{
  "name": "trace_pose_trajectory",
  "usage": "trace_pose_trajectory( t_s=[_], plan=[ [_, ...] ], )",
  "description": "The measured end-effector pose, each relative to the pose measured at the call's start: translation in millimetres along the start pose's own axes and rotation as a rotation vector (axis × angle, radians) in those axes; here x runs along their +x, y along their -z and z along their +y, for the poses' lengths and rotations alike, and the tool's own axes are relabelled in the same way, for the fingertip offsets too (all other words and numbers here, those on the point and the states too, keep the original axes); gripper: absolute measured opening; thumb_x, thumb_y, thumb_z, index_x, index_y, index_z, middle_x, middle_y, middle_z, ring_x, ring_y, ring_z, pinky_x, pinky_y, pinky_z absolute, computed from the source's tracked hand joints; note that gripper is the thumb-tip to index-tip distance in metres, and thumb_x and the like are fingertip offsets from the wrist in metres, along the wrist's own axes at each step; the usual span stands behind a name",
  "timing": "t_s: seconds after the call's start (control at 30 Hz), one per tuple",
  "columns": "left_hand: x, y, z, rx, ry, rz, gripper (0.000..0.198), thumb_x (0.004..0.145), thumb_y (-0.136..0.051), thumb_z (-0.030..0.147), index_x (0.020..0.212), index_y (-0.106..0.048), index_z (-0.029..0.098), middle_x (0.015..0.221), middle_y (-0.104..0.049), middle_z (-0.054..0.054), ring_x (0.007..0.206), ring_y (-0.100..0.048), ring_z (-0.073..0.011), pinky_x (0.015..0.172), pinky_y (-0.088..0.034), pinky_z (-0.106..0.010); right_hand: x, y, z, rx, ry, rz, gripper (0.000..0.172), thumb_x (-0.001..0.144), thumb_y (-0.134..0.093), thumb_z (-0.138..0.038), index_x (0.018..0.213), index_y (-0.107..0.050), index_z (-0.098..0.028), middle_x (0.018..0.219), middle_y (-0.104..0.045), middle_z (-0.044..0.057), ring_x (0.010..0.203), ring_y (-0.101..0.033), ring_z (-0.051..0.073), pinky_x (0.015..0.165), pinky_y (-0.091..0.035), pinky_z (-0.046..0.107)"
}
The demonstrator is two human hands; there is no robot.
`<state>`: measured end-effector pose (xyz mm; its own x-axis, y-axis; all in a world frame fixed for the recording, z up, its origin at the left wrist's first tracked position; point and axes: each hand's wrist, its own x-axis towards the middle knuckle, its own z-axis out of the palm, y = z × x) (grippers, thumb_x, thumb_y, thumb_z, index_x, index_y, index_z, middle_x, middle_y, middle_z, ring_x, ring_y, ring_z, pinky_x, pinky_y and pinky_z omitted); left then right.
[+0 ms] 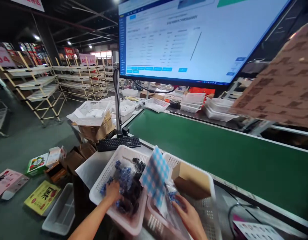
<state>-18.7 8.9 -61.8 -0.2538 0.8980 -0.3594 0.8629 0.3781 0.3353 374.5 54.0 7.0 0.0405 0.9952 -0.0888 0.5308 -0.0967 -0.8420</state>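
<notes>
My left hand reaches into a white perforated basket, its fingertips among clear-bagged blue pieces and black items. Motion blur and the pile hide how those fingers are closed. Over the second basket, on the right, my right hand is closed on a clear plastic bag with small blue pieces inside. A blue-and-white checkered sheet or packet stands tilted between the baskets, just left of that bag. Behind my right hand, an open cardboard box sits in the right basket.
A green conveyor belt runs beyond the baskets. A large monitor hangs above, with a black keyboard below its pole. White baskets are stacked at left. Boxes and a plastic bin lie on the floor.
</notes>
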Motion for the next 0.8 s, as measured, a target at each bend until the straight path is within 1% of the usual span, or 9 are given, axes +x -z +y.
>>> trace_pose_trajectory(
  t_s=[0.13, 0.27, 0.33, 0.43, 0.5, 0.57, 0.63, 0.73, 0.8],
  plan=[
    [1, 0.8, -18, -0.086, -0.029, -0.001, 0.052, 0.08, -0.092, 0.022, 0.13, -0.082, 0.011, 0.145, -0.08, -0.027, 0.141, -0.072, -0.0506, 0.119, -0.052, -0.07, -18, -14, -21, 0.095, -0.022, -0.096, 0.068, 0.066, -0.074, -0.077, 0.109, -0.088, -0.026, 0.129, -0.088, 0.02, 0.124, -0.082, 0.051, 0.115, -0.064, 0.066],
    [7, 15.0, -43, -0.226, -0.112, 0.102, 0.028, 0.092, -0.078, 0.025, 0.117, -0.085, 0.014, 0.128, -0.084, -0.019, 0.128, -0.079, -0.0389, 0.115, -0.059, -0.053, -31, -22, -43, 0.128, 0.011, -0.153, 0.068, 0.069, -0.076, -0.078, 0.11, -0.09, -0.026, 0.128, -0.089, 0.02, 0.122, -0.083, 0.05, 0.113, -0.064, 0.066],
    [13, 24.0, -54, -0.31, -0.169, 0.175, 0.028, 0.093, -0.074, 0.026, 0.116, -0.086, 0.014, 0.133, -0.082, -0.018, 0.132, -0.078, -0.035, 0.12, -0.058, -0.047, -38, -27, -53, 0.154, 0.032, -0.19, 0.067, 0.076, -0.075, -0.078, 0.114, -0.091, -0.025, 0.129, -0.088, 0.02, 0.12, -0.083, 0.049, 0.113, -0.065, 0.066],
    [22, 33.5, -60, -0.439, -0.231, 0.277, 0.03, 0.086, -0.07, 0.027, 0.108, -0.088, 0.016, 0.155, -0.076, -0.022, 0.147, -0.072, -0.0373, 0.13, -0.054, -0.05, -47, -42, -63, 0.181, 0.073, -0.227, 0.063, 0.084, -0.073, -0.075, 0.116, -0.092, -0.024, 0.126, -0.089, 0.02, 0.118, -0.084, 0.047, 0.111, -0.065, 0.065],
    [25, 37.9, -58, -0.521, -0.261, 0.318, 0.035, 0.083, -0.067, 0.033, 0.107, -0.088, 0.017, 0.154, -0.079, -0.023, 0.147, -0.073, -0.0414, 0.131, -0.054, -0.058, -51, -58, -66, 0.187, 0.104, -0.251, 0.06, 0.086, -0.074, -0.073, 0.114, -0.093, -0.024, 0.125, -0.089, 0.02, 0.118, -0.083, 0.048, 0.11, -0.064, 0.066],
    [24, 43.4, -52, -0.594, -0.303, 0.335, 0.044, 0.085, -0.063, 0.042, 0.112, -0.089, 0.018, 0.136, -0.087, -0.022, 0.135, -0.08, -0.0441, 0.125, -0.058, -0.063, -52, -78, -70, 0.185, 0.138, -0.291, 0.061, 0.086, -0.075, -0.069, 0.121, -0.092, -0.022, 0.131, -0.087, 0.021, 0.125, -0.081, 0.049, 0.115, -0.062, 0.068],
    [16, 51.5, -41, -0.647, -0.358, 0.334, 0.051, 0.088, -0.061, 0.049, 0.117, -0.09, 0.019, 0.123, -0.091, -0.019, 0.124, -0.084, -0.0436, 0.118, -0.064, -0.063, -50, -101, -79, 0.181, 0.187, -0.325, 0.076, 0.083, -0.081, -0.064, 0.144, -0.084, -0.019, 0.151, -0.079, 0.023, 0.143, -0.072, 0.05, 0.126, -0.054, 0.068],
    [-4, 65.5, -20, -0.737, -0.43, 0.303, 0.049, 0.091, -0.066, 0.052, 0.121, -0.091, 0.022, 0.125, -0.092, -0.015, 0.122, -0.085, -0.0412, 0.114, -0.066, -0.056, -41, -127, -102, 0.195, 0.304, -0.299, 0.119, 0.07, -0.098, -0.058, 0.174, -0.058, -0.016, 0.181, -0.052, 0.026, 0.168, -0.047, 0.049, 0.141, -0.036, 0.069],
    [-21, 71.9, -3, -0.86, -0.447, 0.239, 0.044, 0.091, -0.073, 0.053, 0.118, -0.092, 0.023, 0.123, -0.092, -0.014, 0.119, -0.085, -0.0403, 0.111, -0.066, -0.052, -34, -134, -120, 0.238, 0.347, -0.249, 0.111, 0.069, -0.1, -0.056, 0.167, -0.064, -0.019, 0.175, -0.059, 0.025, 0.163, -0.052, 0.05, 0.137, -0.041, 0.07]
  ],
)
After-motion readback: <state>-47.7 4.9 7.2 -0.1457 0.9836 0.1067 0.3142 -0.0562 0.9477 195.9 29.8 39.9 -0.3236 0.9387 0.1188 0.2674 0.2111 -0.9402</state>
